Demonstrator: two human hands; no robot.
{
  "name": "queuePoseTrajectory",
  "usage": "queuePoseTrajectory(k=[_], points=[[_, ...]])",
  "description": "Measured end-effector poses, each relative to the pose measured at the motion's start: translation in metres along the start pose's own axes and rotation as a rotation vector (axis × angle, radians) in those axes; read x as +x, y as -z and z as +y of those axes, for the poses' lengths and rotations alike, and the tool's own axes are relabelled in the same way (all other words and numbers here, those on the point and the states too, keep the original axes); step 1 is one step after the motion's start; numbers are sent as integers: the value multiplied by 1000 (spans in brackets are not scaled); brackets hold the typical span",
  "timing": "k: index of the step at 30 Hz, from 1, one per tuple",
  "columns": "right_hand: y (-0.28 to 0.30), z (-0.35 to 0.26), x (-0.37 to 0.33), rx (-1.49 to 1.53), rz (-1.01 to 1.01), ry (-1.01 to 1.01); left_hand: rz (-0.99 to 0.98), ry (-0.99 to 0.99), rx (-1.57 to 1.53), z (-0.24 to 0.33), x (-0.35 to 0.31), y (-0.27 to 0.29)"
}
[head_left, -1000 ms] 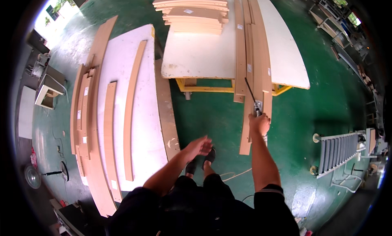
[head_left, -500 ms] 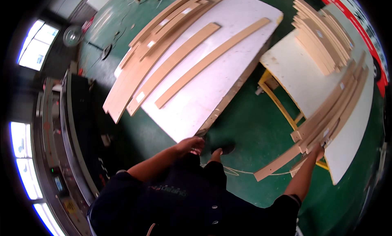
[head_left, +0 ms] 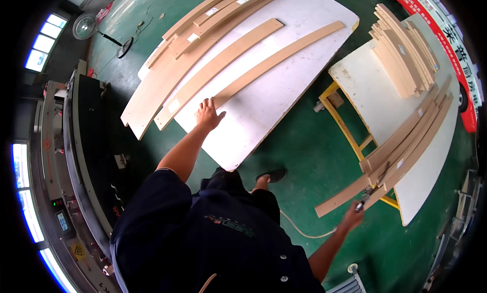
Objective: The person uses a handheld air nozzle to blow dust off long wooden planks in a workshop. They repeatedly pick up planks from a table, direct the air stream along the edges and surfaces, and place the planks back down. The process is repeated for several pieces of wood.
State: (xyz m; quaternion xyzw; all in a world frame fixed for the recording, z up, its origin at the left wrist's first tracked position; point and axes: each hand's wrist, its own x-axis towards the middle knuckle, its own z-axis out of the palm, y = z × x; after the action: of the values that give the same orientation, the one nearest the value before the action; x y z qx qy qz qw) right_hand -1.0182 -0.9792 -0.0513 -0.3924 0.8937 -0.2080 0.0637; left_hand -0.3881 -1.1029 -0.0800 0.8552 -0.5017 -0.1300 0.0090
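The left hand (head_left: 209, 114) lay flat, fingers spread, on the smooth white surface (head_left: 284, 85), touching a long curved wooden slat (head_left: 276, 63). The right hand (head_left: 352, 218) gripped a small dark tool (head_left: 361, 204), maybe a pen, near the slat ends (head_left: 345, 199) overhanging green floor (head_left: 309, 151).

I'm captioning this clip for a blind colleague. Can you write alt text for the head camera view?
Seen from above, a person's left hand reaches onto a white board bearing long curved wooden slats, while the right hand holds a small tool at the end of a bundle of slats overhanging a second white board on a yellow frame. The floor is green.
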Motion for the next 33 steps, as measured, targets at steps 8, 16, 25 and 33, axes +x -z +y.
queuePoseTrajectory(k=[8,16,25,33], points=[[-38,-114,-138,310,-323,36,22,-92,-87,-42,35,-22],[-58,-257,-225,353,-617,-21,39,-163,-288,-120,-11,-14],[-107,-344,-268,394,-768,191,-54,-191,-359,-167,-36,-6],[-114,-341,-275,315,-793,391,-27,-298,-354,-127,1,-21]])
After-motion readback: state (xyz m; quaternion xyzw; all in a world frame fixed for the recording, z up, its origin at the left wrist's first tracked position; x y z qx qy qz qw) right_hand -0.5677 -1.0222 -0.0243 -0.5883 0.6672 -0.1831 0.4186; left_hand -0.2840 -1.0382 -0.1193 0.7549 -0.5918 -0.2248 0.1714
